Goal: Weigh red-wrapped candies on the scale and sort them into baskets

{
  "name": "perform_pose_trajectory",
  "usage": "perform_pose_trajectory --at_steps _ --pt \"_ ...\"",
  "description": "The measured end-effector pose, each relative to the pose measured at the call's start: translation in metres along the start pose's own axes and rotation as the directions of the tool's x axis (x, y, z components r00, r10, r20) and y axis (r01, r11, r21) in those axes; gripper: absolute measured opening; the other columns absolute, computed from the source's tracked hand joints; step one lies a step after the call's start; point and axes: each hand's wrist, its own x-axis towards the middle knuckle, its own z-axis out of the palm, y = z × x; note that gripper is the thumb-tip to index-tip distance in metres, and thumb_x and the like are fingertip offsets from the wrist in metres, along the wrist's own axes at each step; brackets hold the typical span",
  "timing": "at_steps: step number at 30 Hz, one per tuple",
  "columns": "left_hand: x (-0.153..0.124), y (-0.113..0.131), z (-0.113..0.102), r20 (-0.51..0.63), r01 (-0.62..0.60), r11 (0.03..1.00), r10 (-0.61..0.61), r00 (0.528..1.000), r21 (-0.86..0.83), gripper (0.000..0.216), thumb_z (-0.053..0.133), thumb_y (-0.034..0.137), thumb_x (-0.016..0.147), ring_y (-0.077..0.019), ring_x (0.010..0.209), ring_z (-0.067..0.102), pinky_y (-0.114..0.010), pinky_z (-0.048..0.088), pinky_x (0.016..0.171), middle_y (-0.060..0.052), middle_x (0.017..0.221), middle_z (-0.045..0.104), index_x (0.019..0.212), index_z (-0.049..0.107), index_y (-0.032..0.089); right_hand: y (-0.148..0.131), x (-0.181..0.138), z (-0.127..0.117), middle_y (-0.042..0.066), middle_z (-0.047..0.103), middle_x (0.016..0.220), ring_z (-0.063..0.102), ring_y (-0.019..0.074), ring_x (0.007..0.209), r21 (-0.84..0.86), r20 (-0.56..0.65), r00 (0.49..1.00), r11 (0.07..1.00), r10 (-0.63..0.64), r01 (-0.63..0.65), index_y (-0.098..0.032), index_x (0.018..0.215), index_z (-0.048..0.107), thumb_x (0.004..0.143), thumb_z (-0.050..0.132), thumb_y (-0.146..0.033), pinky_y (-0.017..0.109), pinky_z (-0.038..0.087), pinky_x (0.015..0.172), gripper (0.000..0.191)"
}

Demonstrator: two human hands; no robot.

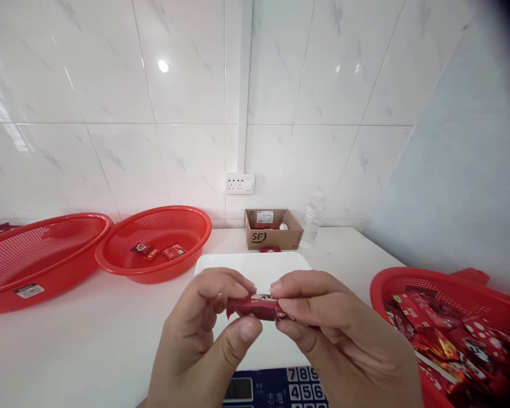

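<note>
Between my two hands is a small dark-red wrapped snack packet (261, 307), held level above a digital scale. My left hand (210, 328) pinches its left end between thumb and fingers. The right end sits in the pinch of my right hand (340, 328). Below them lies the scale's white pan (255, 260), partly hidden by the hands. The blue keypad panel (274, 391) of the scale shows at the bottom, with number keys and a display.
A red basket (378, 283) at the right holds many red packets. Two red baskets, one (153, 277) with a few packets and a larger one (68, 277), stand left. A cardboard box (276, 239) and a clear plastic bottle (312, 218) stand by the wall.
</note>
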Motion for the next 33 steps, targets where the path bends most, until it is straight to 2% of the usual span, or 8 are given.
perform_pose_trajectory --at_steps 3,5,10,16,19,22,28,33 --pt "0.001 -0.002 0.002 -0.08 0.017 0.998 -0.022 0.997 -0.062 0.04 0.069 0.059 0.076 -0.017 0.086 0.061 -0.024 0.053 0.074 -0.001 0.097 0.065 0.104 0.064 0.031 -0.003 -0.002 0.002 0.001 0.069 0.101 0.065 0.0177 0.098 -0.055 -0.051 0.998 0.998 -0.021 0.019 -0.032 0.094 0.069 0.083 0.067 -0.006 0.028 0.06 0.079 0.028" --pt "0.003 -0.003 0.002 -0.015 0.063 0.989 -0.066 0.998 -0.134 0.048 0.065 0.064 0.076 -0.0154 0.076 0.059 -0.023 0.053 0.067 0.0 0.089 0.065 0.109 0.062 0.03 -0.004 -0.002 0.002 0.0 0.068 0.103 0.063 0.0185 0.103 -0.077 -0.041 0.998 0.996 -0.041 0.038 -0.032 0.095 0.068 0.083 0.067 -0.006 0.031 0.059 0.085 0.029" --pt "0.003 -0.001 -0.001 0.101 0.203 0.938 -0.182 0.978 -0.281 0.013 0.064 0.035 0.09 -0.0093 0.066 0.06 -0.018 0.054 0.063 0.003 0.084 0.067 0.102 0.063 0.031 0.0 0.0 0.003 0.001 0.067 0.105 0.06 0.0205 0.109 -0.101 0.096 0.991 0.989 -0.094 0.103 -0.032 0.094 0.065 0.08 0.065 0.0 0.032 0.06 0.082 0.035" --pt "-0.002 0.001 0.005 -0.022 0.133 0.952 -0.145 0.989 -0.276 0.024 0.069 0.03 0.087 -0.0108 0.068 0.063 -0.017 0.055 0.062 0.004 0.078 0.068 0.109 0.061 0.035 0.006 -0.002 0.005 0.005 0.049 0.136 0.049 0.0252 0.127 -0.016 0.001 1.0 1.0 -0.005 0.005 -0.04 0.127 0.051 0.084 0.071 -0.033 0.039 0.054 0.094 0.048" --pt "-0.006 0.005 0.013 -0.136 0.103 0.971 -0.134 0.982 -0.214 0.034 0.071 0.034 0.085 -0.0107 0.066 0.062 -0.018 0.055 0.065 0.005 0.075 0.068 0.116 0.059 0.037 0.004 0.001 0.003 0.006 0.058 0.12 0.06 0.0241 0.111 0.027 0.008 0.995 0.994 0.101 -0.101 -0.036 0.117 0.055 0.085 0.062 -0.053 0.036 0.057 0.084 0.038" --pt "-0.008 0.007 0.017 -0.161 0.123 0.98 -0.148 0.976 -0.154 0.036 0.074 0.035 0.082 -0.0093 0.068 0.061 -0.016 0.052 0.07 0.006 0.073 0.068 0.115 0.06 0.036 -0.001 0.006 0.0 0.002 0.066 0.092 0.065 0.0172 0.082 -0.024 0.151 0.969 0.981 0.195 -0.194 -0.029 0.095 0.061 0.095 0.053 -0.044 0.026 0.054 0.068 0.018" --pt "-0.001 0.005 0.009 0.004 0.242 0.96 -0.244 0.97 -0.139 0.03 0.073 0.051 0.077 -0.013 0.069 0.061 -0.021 0.051 0.068 0.001 0.075 0.066 0.092 0.067 0.025 -0.006 0.009 -0.002 0.001 0.062 0.078 0.061 0.0173 0.077 -0.141 0.242 0.948 0.975 0.204 -0.174 -0.023 0.082 0.061 0.096 0.05 -0.031 0.028 0.05 0.07 0.02" --pt "0.001 0.003 0.001 0.068 0.198 0.98 -0.198 0.978 0.0 0.031 0.065 0.047 0.086 -0.0126 0.061 0.051 -0.022 0.044 0.06 0.0 0.066 0.058 0.072 0.063 0.019 -0.004 0.009 0.0 -0.001 0.057 0.073 0.055 0.0137 0.066 -0.148 0.242 0.948 0.973 0.208 -0.175 -0.021 0.077 0.059 0.093 0.055 -0.035 0.026 0.048 0.062 0.022"
